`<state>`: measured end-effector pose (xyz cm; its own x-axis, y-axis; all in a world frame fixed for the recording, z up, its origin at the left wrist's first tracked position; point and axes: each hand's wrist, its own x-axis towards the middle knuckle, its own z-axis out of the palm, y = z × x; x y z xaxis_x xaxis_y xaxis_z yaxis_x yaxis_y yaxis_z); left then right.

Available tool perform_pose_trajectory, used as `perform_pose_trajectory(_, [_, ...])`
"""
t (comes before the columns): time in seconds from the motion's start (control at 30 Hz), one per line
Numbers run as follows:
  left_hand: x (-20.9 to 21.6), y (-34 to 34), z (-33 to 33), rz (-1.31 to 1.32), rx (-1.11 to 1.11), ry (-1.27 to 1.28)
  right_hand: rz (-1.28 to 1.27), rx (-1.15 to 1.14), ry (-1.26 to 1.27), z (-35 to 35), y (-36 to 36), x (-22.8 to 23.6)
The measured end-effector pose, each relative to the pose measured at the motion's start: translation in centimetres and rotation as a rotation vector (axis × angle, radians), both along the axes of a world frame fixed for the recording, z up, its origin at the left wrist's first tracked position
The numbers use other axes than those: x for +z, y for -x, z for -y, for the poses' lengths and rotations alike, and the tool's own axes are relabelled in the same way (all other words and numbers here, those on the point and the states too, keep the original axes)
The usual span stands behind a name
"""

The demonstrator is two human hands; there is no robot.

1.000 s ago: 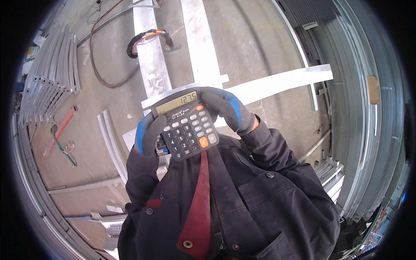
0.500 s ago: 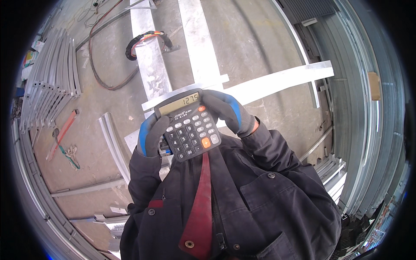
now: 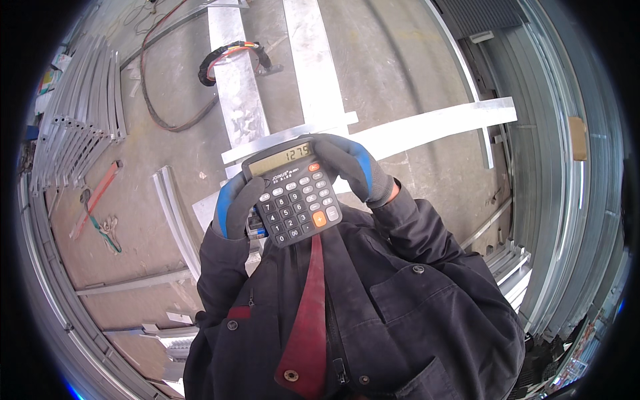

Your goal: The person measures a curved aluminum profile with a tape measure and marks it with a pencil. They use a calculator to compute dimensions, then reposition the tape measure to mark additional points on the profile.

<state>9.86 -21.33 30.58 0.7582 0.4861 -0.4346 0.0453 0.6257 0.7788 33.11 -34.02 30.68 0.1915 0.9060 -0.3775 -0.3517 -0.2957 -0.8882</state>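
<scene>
Your left hand [image 3: 239, 208] and right hand [image 3: 351, 167] are grasping the black desktop calculator [image 3: 295, 195] between them, fingers holding its left side and upper right corner, while its body is hiding some fingertips and a blue-and-grey item [image 3: 257, 233] at its lower left edge is proving unclear.

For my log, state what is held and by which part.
A black calculator: the left hand grips its left edge, the right hand its upper right corner. Any hold on the bluish item beside the left hand is unclear.
</scene>
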Motion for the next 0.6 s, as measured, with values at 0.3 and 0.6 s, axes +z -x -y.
perform_pose_trajectory(0.3, [-0.5,0.4,-0.4,-0.005,-0.029,-0.007,-0.017,0.023,0.02,0.1,0.2,0.3])
perform_pose_trajectory(0.6, [-0.3,0.7,0.1,0.025,-0.033,0.027,0.008,0.0,0.052,0.4,1.1,0.2])
